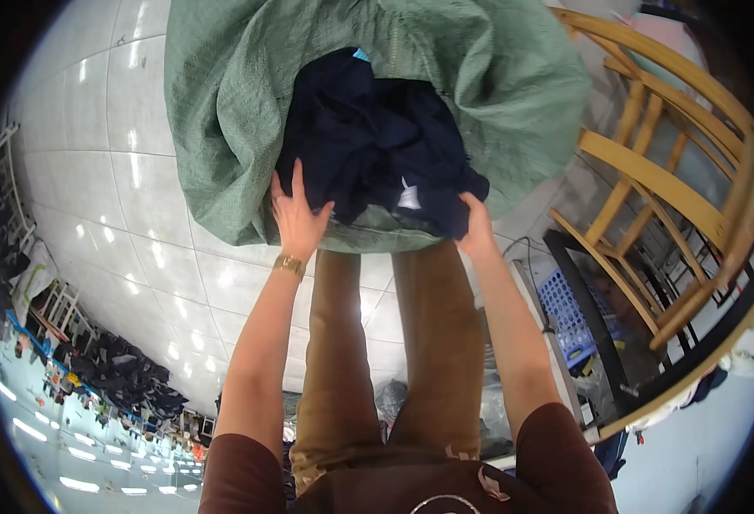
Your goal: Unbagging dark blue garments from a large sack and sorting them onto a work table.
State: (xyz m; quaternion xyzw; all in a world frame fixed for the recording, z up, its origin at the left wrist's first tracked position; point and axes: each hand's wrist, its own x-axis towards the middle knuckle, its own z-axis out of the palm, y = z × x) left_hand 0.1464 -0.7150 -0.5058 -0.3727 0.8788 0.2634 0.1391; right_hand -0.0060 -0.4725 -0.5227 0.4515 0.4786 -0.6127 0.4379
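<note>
A person in brown trousers (377,343) and a dark maroon top stands over a large green woven sack (248,111) on a pale tiled floor (120,171), both arms stretched toward its open mouth. The left hand (295,218), a gold watch (289,265) on its wrist, rests with fingers spread flat against the near rim of the sack and the edge of a bundle of dark navy clothing (377,137) that fills the opening. The right hand (477,224) is at the bundle's lower right edge, where the cloth spills over the rim; its fingers curl into the fabric (they are partly hidden by it, so how firm the grasp is cannot be told). A small white tag shows on the navy cloth between the two hands. To the right, well apart from the sack, stands a wooden chair frame (668,163), with a blue perforated crate (569,317) near its base.
</note>
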